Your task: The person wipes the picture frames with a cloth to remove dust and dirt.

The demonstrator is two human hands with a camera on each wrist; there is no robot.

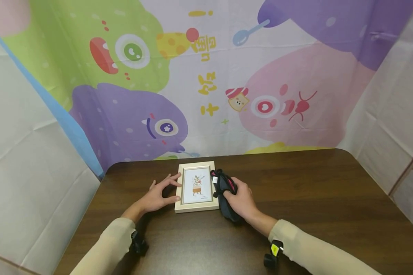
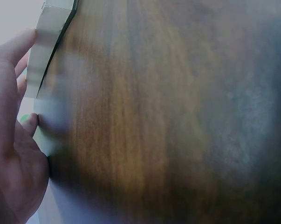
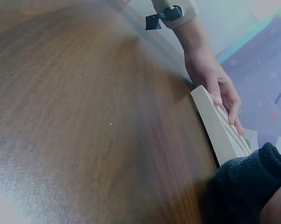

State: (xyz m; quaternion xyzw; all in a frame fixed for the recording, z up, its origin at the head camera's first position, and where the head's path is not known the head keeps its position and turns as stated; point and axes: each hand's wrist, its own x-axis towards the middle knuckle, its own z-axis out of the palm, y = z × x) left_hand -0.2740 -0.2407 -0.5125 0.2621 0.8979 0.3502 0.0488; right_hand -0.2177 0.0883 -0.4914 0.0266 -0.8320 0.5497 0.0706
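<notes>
A picture frame (image 1: 197,208) with a cream border and a plant drawing lies face up on the table. My left hand (image 1: 155,196) rests at its left side, fingers spread and fingertips on the border. In my right hand (image 1: 242,200) I grip a dark, fuzzy fabric item (image 1: 228,209) with pink inside and a small white tag. It lies against the frame's right edge, and its exact kind is unclear. The right wrist view shows the dark item (image 3: 243,182) near the frame's corner; the left wrist view catches only the frame's side (image 2: 44,51).
The brown wooden table (image 1: 296,191) extends around both hands. Behind it hangs a cloth backdrop (image 1: 220,133) with cartoon monsters. Pale sheeting (image 1: 31,152) closes in the left side.
</notes>
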